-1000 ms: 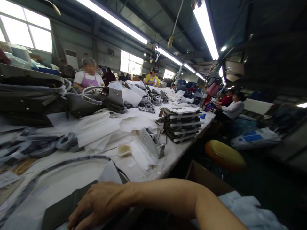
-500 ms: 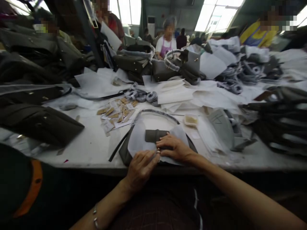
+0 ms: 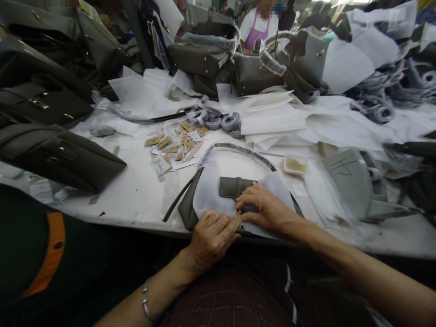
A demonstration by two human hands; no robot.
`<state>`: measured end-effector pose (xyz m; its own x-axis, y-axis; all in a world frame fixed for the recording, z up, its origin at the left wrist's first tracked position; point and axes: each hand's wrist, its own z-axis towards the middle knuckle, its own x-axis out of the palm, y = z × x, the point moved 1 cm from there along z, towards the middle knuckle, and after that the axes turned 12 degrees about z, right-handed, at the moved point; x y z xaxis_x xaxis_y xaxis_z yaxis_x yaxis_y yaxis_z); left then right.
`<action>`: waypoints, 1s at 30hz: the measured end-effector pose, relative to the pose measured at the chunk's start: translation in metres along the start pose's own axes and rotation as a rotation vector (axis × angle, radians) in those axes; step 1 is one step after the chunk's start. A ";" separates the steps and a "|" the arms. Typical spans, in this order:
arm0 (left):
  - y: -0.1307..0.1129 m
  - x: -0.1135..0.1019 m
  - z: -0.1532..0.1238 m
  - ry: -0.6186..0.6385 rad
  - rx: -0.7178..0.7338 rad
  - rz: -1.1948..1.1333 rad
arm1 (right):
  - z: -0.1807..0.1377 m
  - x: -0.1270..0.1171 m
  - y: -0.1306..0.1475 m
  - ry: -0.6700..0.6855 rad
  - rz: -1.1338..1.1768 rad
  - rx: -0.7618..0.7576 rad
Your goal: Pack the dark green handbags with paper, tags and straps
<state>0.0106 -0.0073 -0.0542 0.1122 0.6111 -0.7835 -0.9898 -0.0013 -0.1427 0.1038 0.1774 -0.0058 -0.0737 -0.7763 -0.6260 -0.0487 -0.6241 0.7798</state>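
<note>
A grey handbag [image 3: 190, 209] lies flat at the near table edge, partly covered by white tissue paper [image 3: 209, 193], with its flap strap [image 3: 231, 187] showing. My left hand [image 3: 211, 236] has its fingers curled and pinches something small at the bag's clasp. My right hand [image 3: 265, 206] rests on the tissue beside it, fingertips pressed down where the two hands meet. What they pinch is too small to name. A wrapped handle [image 3: 238, 152] arcs behind the bag.
Tan paper tags [image 3: 177, 145] lie scattered left of centre. Finished grey bags [image 3: 57, 154] are stacked at left and at the back [image 3: 252, 72]. White paper sheets [image 3: 272, 122], wrapped straps [image 3: 221, 121], a small tray [image 3: 295, 164] and a tape dispenser [image 3: 350, 181] sit at right. A person [image 3: 259, 22] works across the table.
The view swung from the far right of the table down to the bag in front of me. Both hands came together at the bag's clasp and stay there.
</note>
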 end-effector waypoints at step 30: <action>0.003 -0.005 0.007 -0.010 0.067 0.009 | 0.016 -0.010 0.002 0.214 -0.138 -0.207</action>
<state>0.0068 -0.0047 -0.0461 0.1029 0.6195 -0.7783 -0.9944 0.0461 -0.0948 0.0886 0.1854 0.0025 0.1313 -0.6707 -0.7300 0.1612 -0.7121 0.6833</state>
